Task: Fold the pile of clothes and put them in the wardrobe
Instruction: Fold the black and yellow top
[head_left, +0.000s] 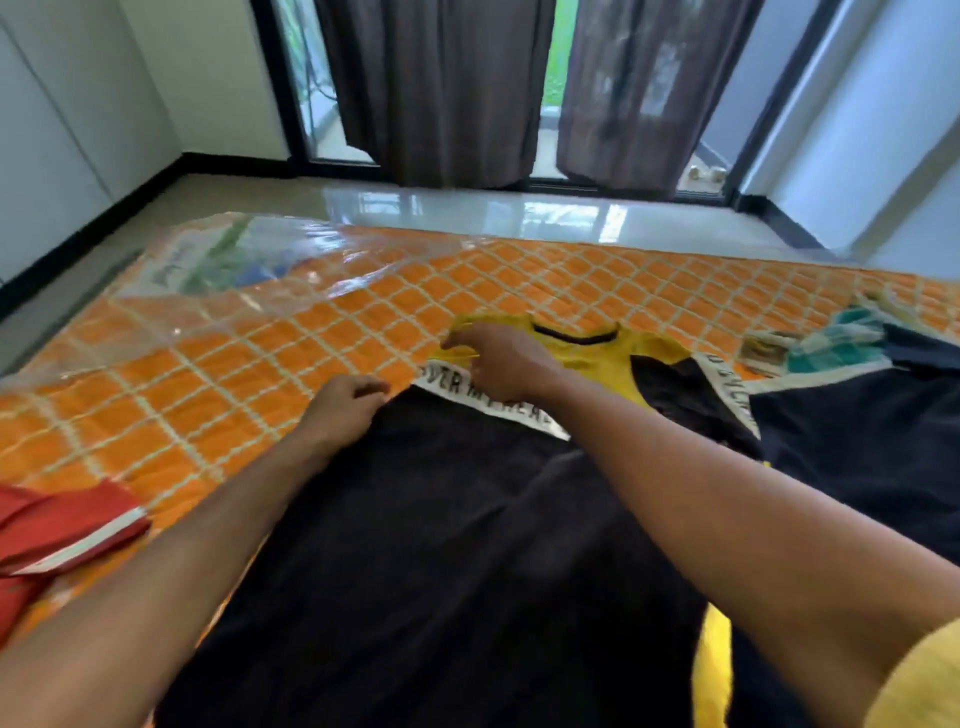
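A black and yellow T-shirt (441, 545) with a white lettered band lies flat on the orange quilted mattress (218, 395), collar pointing away from me. My left hand (345, 408) pinches the black fabric at the shirt's left edge, near the shoulder. My right hand (506, 366) reaches across and grips the yellow shoulder part by the sleeve. A folded red garment (67, 530) lies at the left edge. A dark navy garment (872, 431) lies at the right.
Clear plastic wrap (244, 270) covers the mattress's far left corner. A teal and white cloth (836, 343) sits at the far right. Beyond the mattress is shiny tiled floor (467, 208), dark curtains (447, 88) and a glass door. No wardrobe is in view.
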